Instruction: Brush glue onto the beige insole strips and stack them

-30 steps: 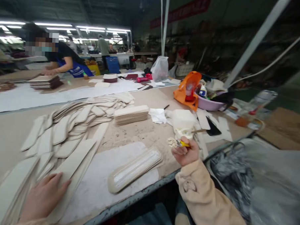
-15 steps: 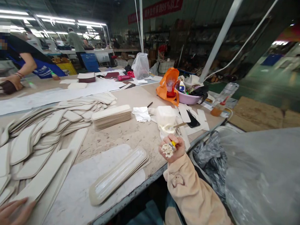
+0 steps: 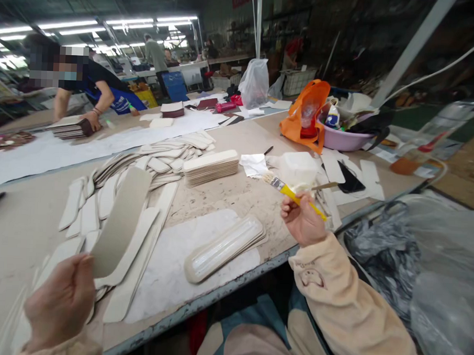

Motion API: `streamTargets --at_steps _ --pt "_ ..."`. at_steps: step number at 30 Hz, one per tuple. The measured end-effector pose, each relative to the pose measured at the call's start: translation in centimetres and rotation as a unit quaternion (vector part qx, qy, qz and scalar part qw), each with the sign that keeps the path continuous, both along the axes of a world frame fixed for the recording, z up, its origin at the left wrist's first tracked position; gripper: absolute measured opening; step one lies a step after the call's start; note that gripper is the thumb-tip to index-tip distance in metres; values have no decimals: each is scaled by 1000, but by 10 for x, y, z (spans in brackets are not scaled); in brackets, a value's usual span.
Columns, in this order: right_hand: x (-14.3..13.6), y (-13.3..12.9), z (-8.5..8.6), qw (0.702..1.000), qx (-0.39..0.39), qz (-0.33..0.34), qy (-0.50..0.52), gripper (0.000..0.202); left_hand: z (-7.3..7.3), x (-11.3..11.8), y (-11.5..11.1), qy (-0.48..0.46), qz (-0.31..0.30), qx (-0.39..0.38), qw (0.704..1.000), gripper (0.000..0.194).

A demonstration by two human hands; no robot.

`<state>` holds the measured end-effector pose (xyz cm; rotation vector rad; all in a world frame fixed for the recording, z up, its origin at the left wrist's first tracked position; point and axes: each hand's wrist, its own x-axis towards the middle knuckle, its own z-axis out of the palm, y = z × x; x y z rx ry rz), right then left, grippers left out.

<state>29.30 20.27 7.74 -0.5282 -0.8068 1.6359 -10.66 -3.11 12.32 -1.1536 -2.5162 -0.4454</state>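
My left hand pinches the lower end of a long beige strip, which stands raised above a spread of pale strips. My right hand is closed around a yellow-handled brush whose bristles point up and left. Behind that hand sits a white tub with a thin stick beside it. Between my hands, a small pile of rounded strips lies on white paper, its top one shiny and wet-looking. A neat stack of strips is farther back.
A lilac basin and an orange bag stand at the back right, near a bottle of amber liquid. Dark plastic bags sit beyond the table edge. Across the table, a person handles a dark-edged stack.
My left hand has lifted a strip from the spread. The brush in my right hand has turned, so its side and handle now show. The camera view has swung left.
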Motion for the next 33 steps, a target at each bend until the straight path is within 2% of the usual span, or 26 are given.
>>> streamTargets --at_steps 2,4,6,9,11,14,18,22,24,27,33 --pt "-9 -3 -6 999 20 -10 -50 34 2 31 6 -38 -75 53 995 24" --pt "-19 -8 -13 996 34 -4 -87 35 -3 63 15 -114 -197 49 973 22" --pt "-27 -13 -19 993 46 5 -109 32 -10 91 25 -176 -290 31 940 23" --pt "-35 -19 -28 989 61 8 -134 27 -17 118 37 -223 -368 11 903 24" --pt "-38 -22 -31 985 75 4 -155 26 -19 128 43 -247 -390 -3 887 25" --pt "-39 -24 -33 975 85 4 -203 28 -19 133 51 -285 -385 -21 878 27" --pt "-35 -20 -35 952 100 -31 -289 31 -24 129 63 -340 -332 -71 877 29" --pt "-33 -18 -40 892 145 -96 -417 28 -37 114 71 -414 -293 -123 853 27" --pt "-34 -19 -41 859 168 -102 -473 26 -44 107 72 -435 -278 -120 848 30" --pt "-36 -20 -43 822 199 -98 -525 25 -52 101 73 -450 -244 -88 854 35" --pt "-35 -18 -50 785 233 -84 -568 25 -62 96 74 -461 -193 -79 863 31"
